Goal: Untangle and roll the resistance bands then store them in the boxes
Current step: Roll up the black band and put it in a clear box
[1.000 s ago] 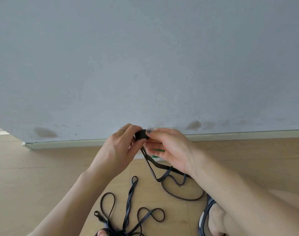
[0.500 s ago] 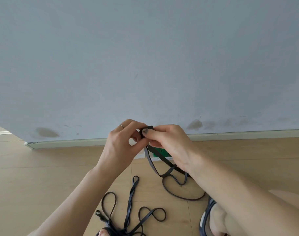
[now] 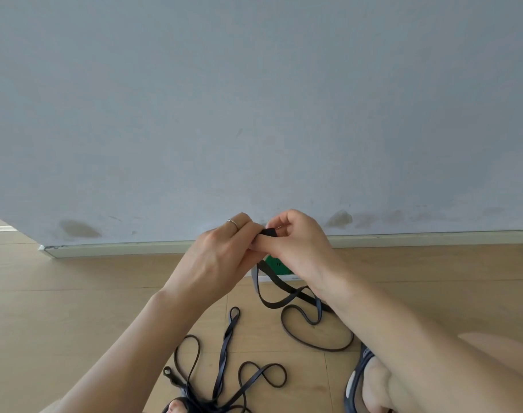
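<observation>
box (image 3: 276, 265) mostly hidden behind right hand (image 3: 299, 248).

hands (image 3: 263, 248) — closer together | roll (image 3: 268, 232) — mostly hidden now

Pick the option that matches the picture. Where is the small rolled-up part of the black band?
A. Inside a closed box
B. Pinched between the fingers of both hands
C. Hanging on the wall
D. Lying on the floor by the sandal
B: the rolled part of the black band sits between the left hand and the right hand, its loose tail trailing down to the floor.
</observation>
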